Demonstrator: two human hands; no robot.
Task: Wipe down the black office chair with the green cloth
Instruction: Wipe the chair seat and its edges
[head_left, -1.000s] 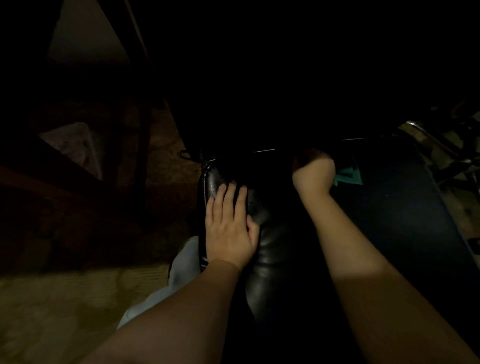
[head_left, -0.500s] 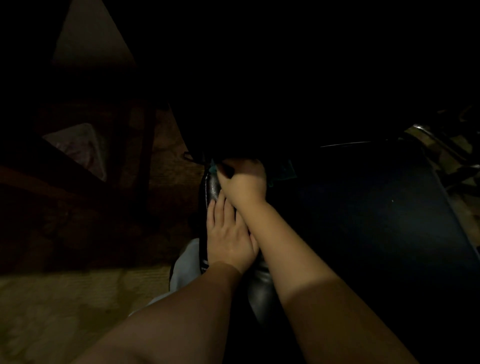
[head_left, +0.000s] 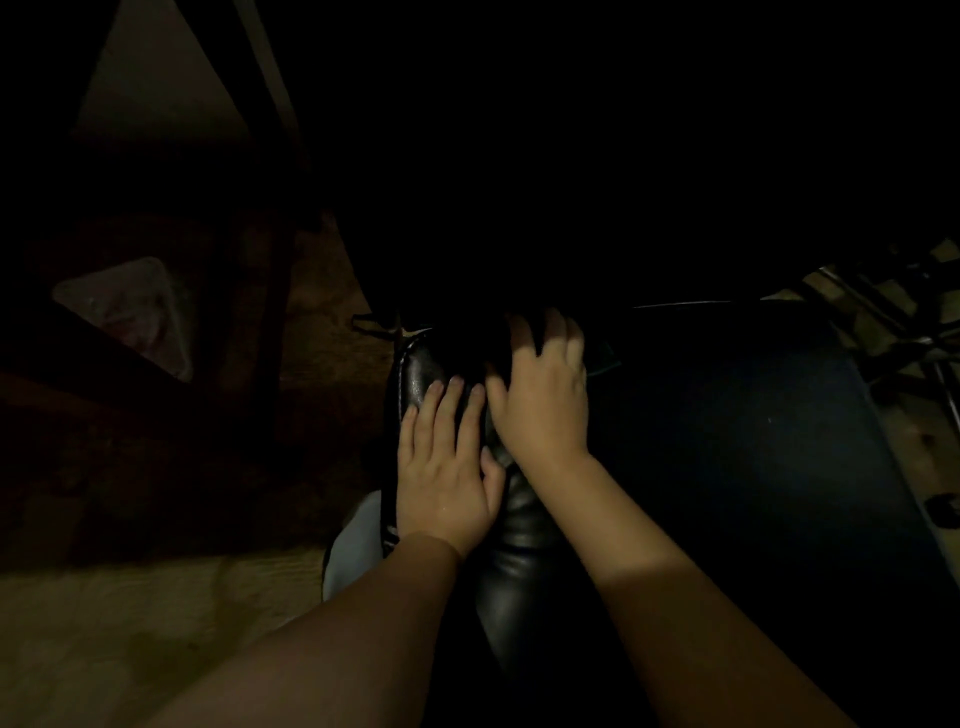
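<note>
The scene is very dark. The black office chair (head_left: 514, 561) shows a glossy leather padded edge in the middle, with its wide dark seat surface (head_left: 753, 467) stretching to the right. My left hand (head_left: 447, 467) rests flat on the leather, fingers straight. Just right of it, my right hand (head_left: 545, 395) presses down at the far end of the padding with spread fingers. Only a dim corner of the green cloth (head_left: 602, 358) peeks out from under its right side; the rest is hidden.
A clear plastic container (head_left: 130, 312) sits on the floor at the left, behind dark furniture legs (head_left: 270, 338). Metal chair legs (head_left: 930, 338) stand at the far right. Pale carpet (head_left: 104, 623) lies at lower left. A light garment (head_left: 353, 545) shows beside the chair.
My right hand swept the cloth from the right to the left end of the padding, then shifted slightly back right and spread its fingers. My left hand stayed flat on the leather.
</note>
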